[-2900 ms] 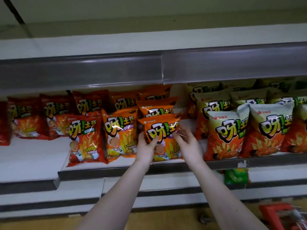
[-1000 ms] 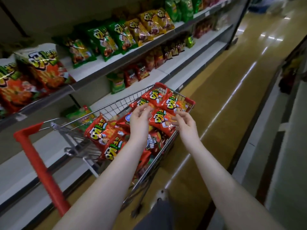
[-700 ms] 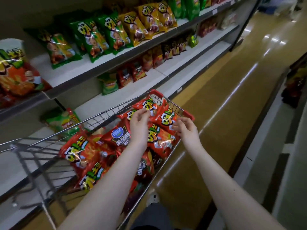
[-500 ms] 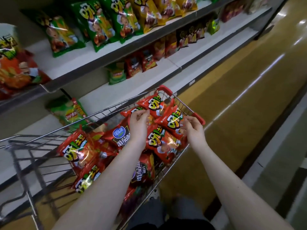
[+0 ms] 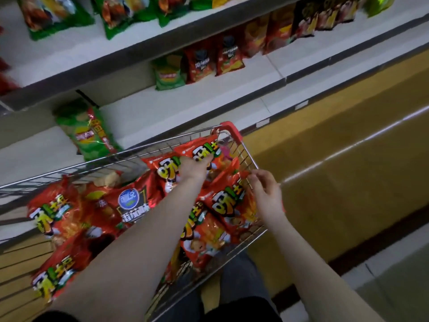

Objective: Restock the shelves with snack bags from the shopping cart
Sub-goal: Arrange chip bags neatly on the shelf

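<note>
Glossy yellow-brown floor (image 5: 348,182) runs along the right, crossed by a pale streak of light. White shelves (image 5: 185,112) with grey front edges fill the upper left. Green packets (image 5: 116,19) stand on the higher board. On the lower one a flat green bag (image 5: 90,133) lies just behind the cart, and an upright green bag (image 5: 168,74) and dark red packets (image 5: 200,63) stand further along.

In front of them sits the cart (image 5: 92,165), a basket of thin silver wire with a red plastic corner (image 5: 232,130). It is heaped with snack bags (image 5: 53,212). They are crinkly, shiny red foil pillows printed with big yellow block characters outlined in black and touched with green, too blurred for me to read. One darker bag (image 5: 132,205) among them carries a round blue badge whose white writing I cannot make out.

My left hand (image 5: 192,167) lies palm down at the far end of the heap, fingers curled round the top of the far red bag (image 5: 167,168). My right hand (image 5: 267,194) is at the cart's right rim, fingers bent and bunched at the upper corner of the near red bag (image 5: 228,203). Whether they pinch the foil or only touch it, I cannot tell.
</note>
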The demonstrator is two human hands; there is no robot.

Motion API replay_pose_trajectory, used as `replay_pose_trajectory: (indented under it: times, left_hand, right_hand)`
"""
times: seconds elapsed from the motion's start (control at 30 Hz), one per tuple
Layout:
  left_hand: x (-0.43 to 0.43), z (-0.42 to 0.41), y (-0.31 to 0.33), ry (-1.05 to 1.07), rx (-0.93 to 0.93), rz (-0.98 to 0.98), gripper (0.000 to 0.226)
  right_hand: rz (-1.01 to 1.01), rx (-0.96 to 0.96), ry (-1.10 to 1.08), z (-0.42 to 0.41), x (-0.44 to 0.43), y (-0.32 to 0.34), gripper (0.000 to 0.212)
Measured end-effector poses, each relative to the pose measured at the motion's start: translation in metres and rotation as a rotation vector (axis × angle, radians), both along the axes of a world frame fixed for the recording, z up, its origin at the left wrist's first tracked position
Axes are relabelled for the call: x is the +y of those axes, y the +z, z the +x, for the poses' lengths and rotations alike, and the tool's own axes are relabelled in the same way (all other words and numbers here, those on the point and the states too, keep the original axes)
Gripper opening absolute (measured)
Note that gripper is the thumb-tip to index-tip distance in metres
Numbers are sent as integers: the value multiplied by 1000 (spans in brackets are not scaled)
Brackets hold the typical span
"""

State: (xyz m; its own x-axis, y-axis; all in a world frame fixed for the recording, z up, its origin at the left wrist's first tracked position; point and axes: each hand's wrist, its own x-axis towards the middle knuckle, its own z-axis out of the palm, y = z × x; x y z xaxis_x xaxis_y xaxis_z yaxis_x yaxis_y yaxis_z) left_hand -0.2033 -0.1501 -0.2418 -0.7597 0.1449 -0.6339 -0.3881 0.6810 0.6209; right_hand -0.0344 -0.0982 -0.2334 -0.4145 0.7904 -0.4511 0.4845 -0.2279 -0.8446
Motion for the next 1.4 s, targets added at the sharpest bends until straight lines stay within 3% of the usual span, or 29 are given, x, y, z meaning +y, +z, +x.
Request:
replay_pose_trajectory:
  times: [0.2,0.3,0.5,0.63,0.83,0.97,1.07,1.17,1.2,1.3,1.4]
  left_hand:
    - [35,-6,-17,139,-76,-200,71]
    - [35,-11,-26,207,-175,-180,73]
    - [35,-8,-18,262,-226,-81,52]
    - [23,3,-7,298,-179,-16,26]
    - [-2,13,20,259,-19,122,45]
    - [-21,10,41,195,171,298,41]
    - [-35,0,50,235,244,395,51]
    - [-48,-5,56,282,288,437,41]
    - [-52,-6,59,306,299,456,37]
    - [-63,-6,63,384,276,488,38]
    - [-74,-1,64,413,226,471,42]
  right_hand:
    - [-92,0,58,0,23,-14,23]
    - [-102,15,94,-3,27,-16,24]
    - [-118,22,115,-5,32,-19,23]
    - [-179,29,98,-7,36,-13,23]
    - [-228,43,153,-6,39,-10,38]
    - [-347,67,216,-4,36,-12,52]
    - [-303,61,314,-7,33,-16,58]
    - [-233,12,404,-14,31,-20,36]
    - [-193,-12,437,-16,31,-25,37]
    - [-59,-143,565,-15,32,-41,65]
    - [19,-222,600,-18,31,-46,51]
